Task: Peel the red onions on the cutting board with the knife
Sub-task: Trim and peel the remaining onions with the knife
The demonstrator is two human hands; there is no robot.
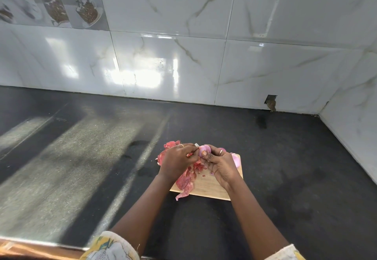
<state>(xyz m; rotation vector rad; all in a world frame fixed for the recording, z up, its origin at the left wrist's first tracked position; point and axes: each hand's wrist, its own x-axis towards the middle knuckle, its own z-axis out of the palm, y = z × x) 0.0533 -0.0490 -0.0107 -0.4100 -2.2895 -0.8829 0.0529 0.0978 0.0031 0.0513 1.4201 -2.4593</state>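
A wooden cutting board lies on the dark counter. My right hand holds a partly peeled red onion above the board's far edge, thumb pressed on it. My left hand is closed around a small knife. Only the knife's pale blade tip shows, touching the onion's left side. Beyond my right hand, two peeled onions rest on the board's far right corner, partly hidden. Loose red skins are piled on the board's left side and spill over its edge.
The black counter stretches left and right of the board, with sunlit streaks on the left. Glossy marble-pattern wall tiles rise behind and at the right. A small hole sits in the tile base at the back right.
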